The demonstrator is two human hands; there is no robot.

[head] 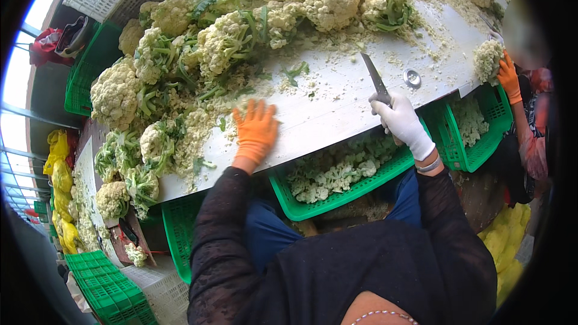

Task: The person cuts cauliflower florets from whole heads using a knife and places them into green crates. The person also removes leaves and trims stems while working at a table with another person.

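On the white work table (316, 115) my left hand (256, 132), in an orange glove, lies palm down with fingers spread beside cauliflower crumbs. My right hand (399, 119), in a white knit glove, grips a knife (375, 74) whose blade points away from me over the table. Cauliflower heads (332, 3) with leafy stems are heaped along the far side and the left. Loose crumbs and leaf bits (295, 73) lie between the heap and my hands. Below the near edge, a green plastic crate (311, 212) holds cut florets (334, 174).
A small round metal dish (412, 78) sits right of the knife. At right, a co-worker's orange-gloved hand (509, 76) touches a cauliflower head (487, 62) above another green crate (492, 149). Stacked green crates (108, 289) stand lower left; yellow mesh sacks (62, 176) are farther left.
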